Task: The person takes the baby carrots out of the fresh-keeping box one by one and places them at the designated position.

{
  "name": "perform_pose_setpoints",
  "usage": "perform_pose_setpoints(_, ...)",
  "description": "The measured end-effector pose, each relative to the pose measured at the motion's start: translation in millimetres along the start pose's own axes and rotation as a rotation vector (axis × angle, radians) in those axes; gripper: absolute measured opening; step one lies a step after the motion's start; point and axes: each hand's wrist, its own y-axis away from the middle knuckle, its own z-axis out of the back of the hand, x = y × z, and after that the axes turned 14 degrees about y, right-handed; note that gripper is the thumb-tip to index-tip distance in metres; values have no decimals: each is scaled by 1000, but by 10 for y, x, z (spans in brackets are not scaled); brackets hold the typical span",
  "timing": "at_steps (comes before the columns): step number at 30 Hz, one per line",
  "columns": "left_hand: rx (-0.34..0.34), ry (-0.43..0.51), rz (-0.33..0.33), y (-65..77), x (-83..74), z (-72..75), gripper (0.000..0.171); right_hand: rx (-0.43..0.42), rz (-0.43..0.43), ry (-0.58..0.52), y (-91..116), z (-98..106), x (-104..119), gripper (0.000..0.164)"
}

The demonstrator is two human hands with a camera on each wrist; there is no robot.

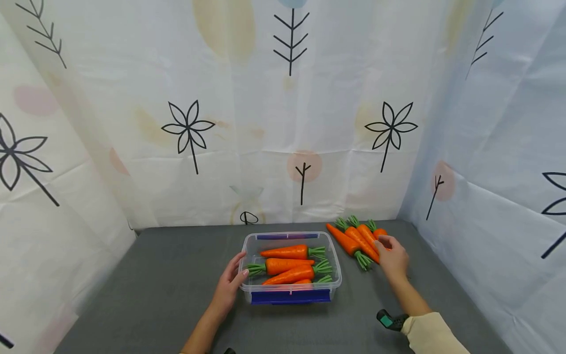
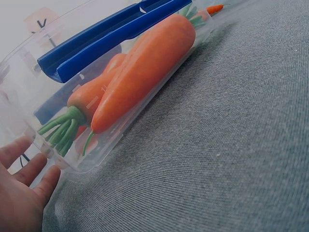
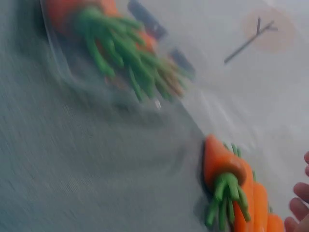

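Note:
A clear plastic box (image 1: 334, 285) with blue clips stands on the grey table and holds several orange carrots (image 1: 289, 251) with green stalks. My left hand (image 1: 230, 282) rests against the box's left side, thumb near the front corner of the rim. In the left wrist view its fingers (image 2: 31, 169) lie fairly straight beside the box wall. Right of the box lies a pile of carrots (image 1: 347, 241). Over the pile's right part hovers my right hand (image 1: 394, 258), its fingers loosely bent; the right wrist view shows fingertips (image 3: 300, 208) beside the carrots, with nothing held.
Patterned white cloth (image 1: 247, 98) hangs behind the table and along both sides. The grey table surface (image 1: 177, 275) stretches left of the box and in front of it. A dark wrist device with a teal patch (image 1: 386, 321) sits by the right sleeve (image 1: 433, 334).

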Motion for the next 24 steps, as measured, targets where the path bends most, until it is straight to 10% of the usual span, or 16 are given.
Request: perform_pose_setpoints(24,-17,-15,11,-7,14,4,51,389,111,-334,554,-324,401,55)
